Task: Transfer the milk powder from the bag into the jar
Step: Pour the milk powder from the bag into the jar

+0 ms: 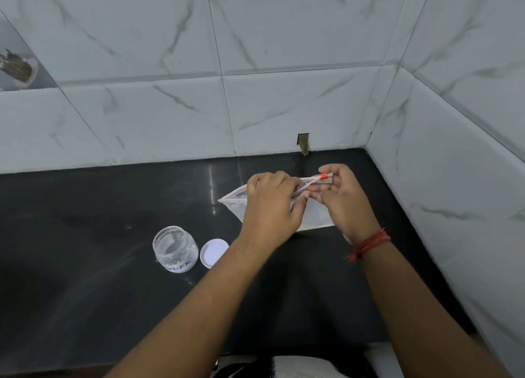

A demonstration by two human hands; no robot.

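Observation:
A clear zip bag [315,215] with white powder stands on the black counter [85,221], its top strip carrying a red slider. My left hand [270,204] grips the top edge of the bag near its middle. My right hand [345,198] pinches the top strip at the slider end. An uncapped clear jar [175,248] with a handwritten label stands to the left of the bag, nearer to me. Its white lid [213,252] lies flat beside it on the right.
White marble-look tiled walls [255,93] close off the back and the right side of the counter. A small dark notch [303,143] sits at the base of the back wall. The counter's front edge [170,363] runs below my forearms.

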